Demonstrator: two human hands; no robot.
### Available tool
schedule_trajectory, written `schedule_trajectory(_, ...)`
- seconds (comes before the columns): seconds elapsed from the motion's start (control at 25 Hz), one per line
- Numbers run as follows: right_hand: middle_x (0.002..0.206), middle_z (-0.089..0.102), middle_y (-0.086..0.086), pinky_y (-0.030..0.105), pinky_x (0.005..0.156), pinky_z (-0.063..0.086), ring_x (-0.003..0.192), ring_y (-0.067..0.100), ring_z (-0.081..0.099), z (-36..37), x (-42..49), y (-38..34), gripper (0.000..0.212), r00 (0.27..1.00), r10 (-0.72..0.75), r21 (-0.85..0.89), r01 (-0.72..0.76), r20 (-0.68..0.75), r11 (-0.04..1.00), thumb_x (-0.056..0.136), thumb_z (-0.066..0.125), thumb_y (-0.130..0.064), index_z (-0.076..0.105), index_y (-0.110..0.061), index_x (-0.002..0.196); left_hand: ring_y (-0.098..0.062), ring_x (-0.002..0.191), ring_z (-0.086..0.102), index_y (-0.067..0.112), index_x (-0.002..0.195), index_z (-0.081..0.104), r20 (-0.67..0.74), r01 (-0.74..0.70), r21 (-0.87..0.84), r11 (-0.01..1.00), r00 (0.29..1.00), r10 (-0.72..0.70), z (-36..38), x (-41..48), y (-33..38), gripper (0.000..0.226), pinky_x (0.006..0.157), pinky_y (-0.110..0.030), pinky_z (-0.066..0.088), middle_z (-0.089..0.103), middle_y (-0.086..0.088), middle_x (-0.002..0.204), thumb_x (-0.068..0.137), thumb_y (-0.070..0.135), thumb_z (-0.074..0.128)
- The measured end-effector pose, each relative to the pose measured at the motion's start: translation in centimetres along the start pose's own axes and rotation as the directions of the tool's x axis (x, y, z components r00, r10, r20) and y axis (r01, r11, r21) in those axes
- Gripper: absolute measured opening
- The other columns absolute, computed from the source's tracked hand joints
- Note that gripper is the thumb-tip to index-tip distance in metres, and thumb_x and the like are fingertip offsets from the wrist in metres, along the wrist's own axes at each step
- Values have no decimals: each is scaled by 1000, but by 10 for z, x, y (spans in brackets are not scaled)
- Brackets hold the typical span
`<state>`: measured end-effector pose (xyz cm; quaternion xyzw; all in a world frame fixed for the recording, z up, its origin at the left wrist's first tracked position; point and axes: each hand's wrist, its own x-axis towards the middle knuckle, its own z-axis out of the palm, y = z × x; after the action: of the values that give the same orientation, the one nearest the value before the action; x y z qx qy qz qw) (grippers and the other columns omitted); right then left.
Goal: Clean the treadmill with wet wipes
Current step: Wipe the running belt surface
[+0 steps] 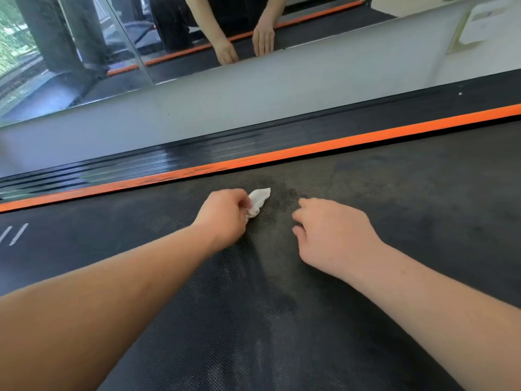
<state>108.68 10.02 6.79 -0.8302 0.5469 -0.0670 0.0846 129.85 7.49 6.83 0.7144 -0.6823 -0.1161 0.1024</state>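
Note:
The black treadmill belt [282,306] fills the lower view, textured and streaked with dark damp patches. My left hand [222,214] pinches a crumpled white wet wipe [258,201] and holds it down on the belt near the orange stripe. My right hand [332,235] hovers just right of the wipe, fingers loosely curled, holding nothing. A wet mark lies on the belt between and beyond the hands.
An orange stripe [310,152] runs along the belt's far edge, with a ribbed black side rail [197,156] behind it. Beyond is a grey floor strip [253,100] and a wall mirror [197,32] reflecting my arms. White markings [14,234] sit at the belt's left.

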Motion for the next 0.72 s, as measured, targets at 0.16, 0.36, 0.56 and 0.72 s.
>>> schedule_trajectory(0.16, 141, 53, -9, 37, 99, 52, 135, 11, 47, 12, -28, 18, 32, 1000, 0, 39, -1, 19, 999, 101, 41, -37, 66, -27, 119, -20, 90, 65, 21, 99, 72, 42, -208, -120, 971, 976, 214, 19, -65, 41, 18, 81, -28, 50, 72, 1, 95, 90, 11, 60)
schedule_trajectory(0.36, 146, 44, -6, 29, 90, 49, 139, 12, 42, 25, -38, 16, 33, 998, -45, -13, 45, 39, 999, 102, 35, -35, 60, -24, 121, -25, 87, 67, 21, 93, 74, -132, -18, -150, 989, 991, -2, 8, -46, 9, 25, 80, -29, 52, 70, 2, 87, 89, 5, 56)
schedule_trajectory(0.56, 159, 37, -10, 29, 99, 46, 147, 8, 34, 24, -35, 18, 37, 999, -30, 3, 30, 40, 1000, 102, 38, -35, 63, -28, 128, -29, 95, 62, 20, 106, 74, -10, -213, -66, 975, 977, 213, 38, -95, 48, 22, 86, -41, 52, 63, -6, 103, 94, 11, 58)
schedule_trajectory(0.72, 156, 40, -6, 30, 96, 46, 141, 14, 41, 28, -39, 16, 40, 999, -32, -9, 32, 28, 999, 102, 35, -35, 61, -24, 130, -31, 96, 60, 18, 106, 74, -113, -94, -5, 996, 989, 93, 21, -59, -2, 22, 85, -37, 50, 56, -4, 101, 94, 8, 59)
